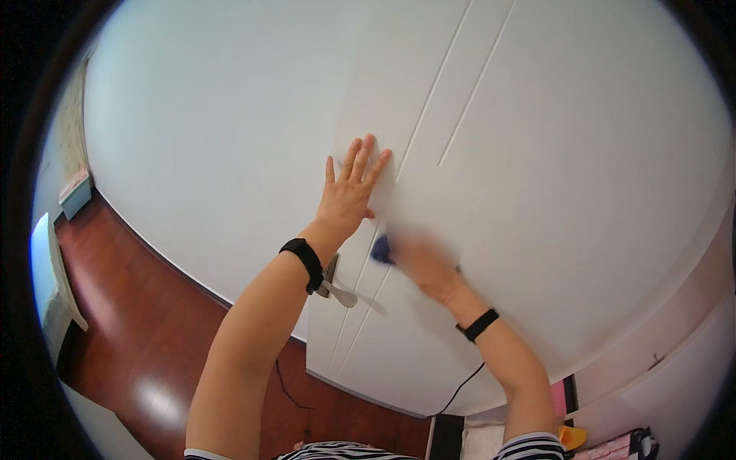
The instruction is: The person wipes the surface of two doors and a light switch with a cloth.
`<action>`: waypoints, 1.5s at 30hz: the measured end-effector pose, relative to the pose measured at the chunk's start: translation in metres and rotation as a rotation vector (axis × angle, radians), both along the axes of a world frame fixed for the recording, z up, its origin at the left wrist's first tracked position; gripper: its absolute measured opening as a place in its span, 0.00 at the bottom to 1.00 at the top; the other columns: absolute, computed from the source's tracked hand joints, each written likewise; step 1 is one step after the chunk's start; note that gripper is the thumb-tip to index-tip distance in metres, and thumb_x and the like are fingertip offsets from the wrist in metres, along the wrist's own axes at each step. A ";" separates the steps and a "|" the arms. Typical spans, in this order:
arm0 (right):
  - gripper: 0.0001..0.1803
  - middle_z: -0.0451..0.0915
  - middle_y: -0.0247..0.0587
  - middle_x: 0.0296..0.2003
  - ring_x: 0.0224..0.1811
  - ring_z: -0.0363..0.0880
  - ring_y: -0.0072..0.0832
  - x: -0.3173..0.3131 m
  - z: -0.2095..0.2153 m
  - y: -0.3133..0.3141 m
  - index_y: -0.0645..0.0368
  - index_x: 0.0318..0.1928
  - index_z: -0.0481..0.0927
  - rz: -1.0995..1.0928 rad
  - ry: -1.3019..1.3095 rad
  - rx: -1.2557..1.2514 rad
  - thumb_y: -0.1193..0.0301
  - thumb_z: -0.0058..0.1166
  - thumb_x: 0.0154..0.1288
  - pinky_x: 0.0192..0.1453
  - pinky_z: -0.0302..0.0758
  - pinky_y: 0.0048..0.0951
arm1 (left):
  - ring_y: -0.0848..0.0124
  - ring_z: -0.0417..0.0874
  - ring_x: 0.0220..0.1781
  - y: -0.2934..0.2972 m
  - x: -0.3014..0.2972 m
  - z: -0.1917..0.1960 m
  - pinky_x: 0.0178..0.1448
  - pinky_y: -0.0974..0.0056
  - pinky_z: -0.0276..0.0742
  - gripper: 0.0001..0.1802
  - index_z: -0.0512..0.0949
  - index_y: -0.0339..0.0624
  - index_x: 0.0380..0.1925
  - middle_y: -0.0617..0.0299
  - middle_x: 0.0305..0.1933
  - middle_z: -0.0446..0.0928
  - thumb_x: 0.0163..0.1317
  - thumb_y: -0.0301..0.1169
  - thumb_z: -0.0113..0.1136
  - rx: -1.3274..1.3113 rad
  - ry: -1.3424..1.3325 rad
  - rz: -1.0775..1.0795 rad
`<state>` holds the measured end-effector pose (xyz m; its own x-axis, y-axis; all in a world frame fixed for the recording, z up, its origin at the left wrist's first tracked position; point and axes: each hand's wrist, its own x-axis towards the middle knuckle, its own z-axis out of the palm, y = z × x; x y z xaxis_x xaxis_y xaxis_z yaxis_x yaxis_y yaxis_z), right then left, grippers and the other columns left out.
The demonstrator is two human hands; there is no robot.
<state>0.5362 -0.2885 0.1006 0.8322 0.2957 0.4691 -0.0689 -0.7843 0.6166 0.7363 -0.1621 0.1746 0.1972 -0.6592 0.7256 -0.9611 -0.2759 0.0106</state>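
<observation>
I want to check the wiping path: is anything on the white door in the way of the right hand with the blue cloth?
Only the metal lever handle, low and left of the right hand holding the blue cloth. The left hand lies flat on the door above it.

Right hand [422, 261] and blue cloth [381, 250] motion-blurred

Dark red-brown glossy wooden floor [146, 345] at left and near. On it: thin black cable [287, 391] near, small teal box [77, 197] far left by wall.
</observation>
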 end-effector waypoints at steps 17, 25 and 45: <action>0.23 0.68 0.32 0.62 0.68 0.61 0.31 0.011 0.231 -0.016 0.44 0.56 0.75 -0.164 -0.641 -0.276 0.73 0.54 0.59 0.70 0.50 0.55 | 0.60 0.38 0.78 0.001 0.005 -0.011 0.74 0.42 0.49 0.67 0.42 0.59 0.72 0.60 0.77 0.36 0.34 0.43 0.77 -0.037 -0.039 0.006; 0.23 0.62 0.36 0.65 0.70 0.56 0.39 0.050 0.250 -0.002 0.47 0.59 0.71 -0.094 -0.648 -0.177 0.73 0.50 0.63 0.70 0.51 0.58 | 0.60 0.41 0.77 0.009 0.002 -0.025 0.75 0.42 0.44 0.59 0.45 0.58 0.72 0.60 0.77 0.38 0.43 0.38 0.74 -0.086 0.057 -0.118; 0.15 0.69 0.29 0.61 0.67 0.62 0.30 0.068 0.021 0.026 0.47 0.48 0.80 0.096 0.025 -0.202 0.69 0.51 0.60 0.70 0.54 0.53 | 0.52 0.47 0.76 0.106 0.029 -0.127 0.73 0.39 0.44 0.46 0.53 0.50 0.69 0.51 0.73 0.50 0.51 0.30 0.66 0.018 0.365 0.031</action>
